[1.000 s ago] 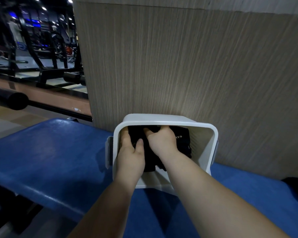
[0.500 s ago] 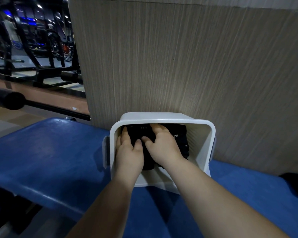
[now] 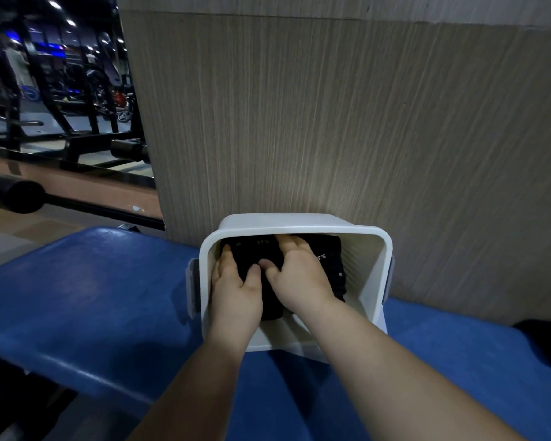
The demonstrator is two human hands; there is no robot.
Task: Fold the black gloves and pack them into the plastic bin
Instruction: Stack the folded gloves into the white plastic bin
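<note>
Supporting bench pad [image 3: 93,297]: blue cushion carried the bin from 9 o'clock across. We judged the footing soft, so a hard push could have rocked the bin.
Left hand [image 3: 236,291]: our fingers lay straight, pressed flat on the gloves by the bin's 9 o'clock wall. A quick lift might have let the fold spring open.
Black gloves [image 3: 261,253]: folded inside the bin, under both our palms.
Right hand [image 3: 299,278]: fingers spread, pressing, pinching nothing. A fingertip could have dragged cloth out.
Plastic bin [image 3: 385,253]: its 3 o'clock side was unfilled, and we feared the stack slumping there.
</note>
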